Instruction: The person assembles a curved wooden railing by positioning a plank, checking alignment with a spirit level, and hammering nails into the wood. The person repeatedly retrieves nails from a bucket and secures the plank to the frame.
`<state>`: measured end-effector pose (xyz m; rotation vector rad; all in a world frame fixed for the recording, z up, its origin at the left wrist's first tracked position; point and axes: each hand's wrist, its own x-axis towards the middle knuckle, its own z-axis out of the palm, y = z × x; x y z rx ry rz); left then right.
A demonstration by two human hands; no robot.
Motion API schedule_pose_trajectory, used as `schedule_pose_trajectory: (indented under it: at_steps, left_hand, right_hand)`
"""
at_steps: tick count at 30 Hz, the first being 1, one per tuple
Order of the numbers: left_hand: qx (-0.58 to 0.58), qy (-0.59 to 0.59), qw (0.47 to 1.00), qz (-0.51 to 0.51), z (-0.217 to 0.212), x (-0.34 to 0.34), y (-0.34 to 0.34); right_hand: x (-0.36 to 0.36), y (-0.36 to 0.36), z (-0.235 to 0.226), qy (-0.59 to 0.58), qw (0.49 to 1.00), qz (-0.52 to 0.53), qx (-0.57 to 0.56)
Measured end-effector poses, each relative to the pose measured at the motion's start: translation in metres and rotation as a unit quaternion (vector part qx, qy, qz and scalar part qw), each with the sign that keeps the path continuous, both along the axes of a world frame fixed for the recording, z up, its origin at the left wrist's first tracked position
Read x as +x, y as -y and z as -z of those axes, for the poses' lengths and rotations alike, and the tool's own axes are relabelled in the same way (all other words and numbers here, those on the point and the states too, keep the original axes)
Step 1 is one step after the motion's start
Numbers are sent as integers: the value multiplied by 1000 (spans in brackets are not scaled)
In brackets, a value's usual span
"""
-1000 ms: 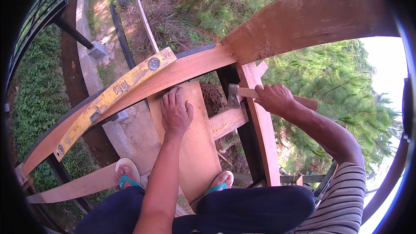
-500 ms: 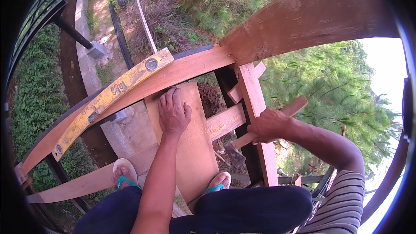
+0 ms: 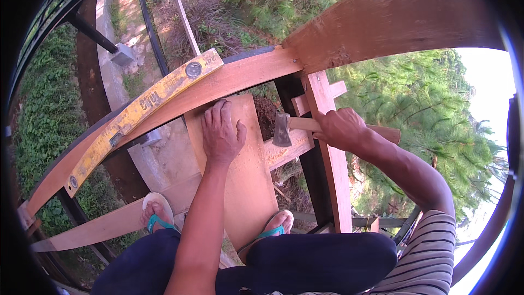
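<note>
My right hand (image 3: 344,129) is wrapped round the wooden handle of a hatchet (image 3: 283,130). Its dark, flared head hangs over a short wooden crosspiece (image 3: 289,149), beside the right edge of a broad plank. On that broad plank (image 3: 245,169) my left hand (image 3: 221,131) lies flat with fingers stretched, close to the plank's far end. The fingertips come near the long curved beam (image 3: 234,81). A worn yellow spirit level (image 3: 147,110) rests along this beam, left of my hands.
My sandalled feet (image 3: 158,213) are on boards, with ground far below in the gaps. An upright timber (image 3: 329,169) and a dark metal bar (image 3: 312,186) stand right of the plank. A wide brown board (image 3: 393,22) crosses the upper right. Green trees (image 3: 404,98) grow beyond.
The hatchet head has swung up and away from me, from low beside the plank to above the crosspiece. My left hand stays flat on the plank. The view has shifted slightly.
</note>
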<state>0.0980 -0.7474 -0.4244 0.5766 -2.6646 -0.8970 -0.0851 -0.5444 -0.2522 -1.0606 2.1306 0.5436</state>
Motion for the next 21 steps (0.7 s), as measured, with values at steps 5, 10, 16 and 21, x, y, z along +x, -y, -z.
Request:
schedule_pose_trajectory:
  at_steps: [5, 10, 16, 21]
  left_hand:
    - [6, -1, 1000, 7, 3, 7, 0]
    - [8, 9, 1000, 3, 6, 12, 4]
    - [16, 10, 1000, 6, 5, 18, -1]
    - [13, 15, 1000, 0, 10, 13, 5]
  right_hand:
    - [19, 4, -26, 235, 952, -146, 130]
    - [-7, 6, -17, 129, 983, -102, 76]
    - [-51, 1, -3, 45, 995, 9, 93]
    - [7, 8, -9, 132, 984, -33, 114]
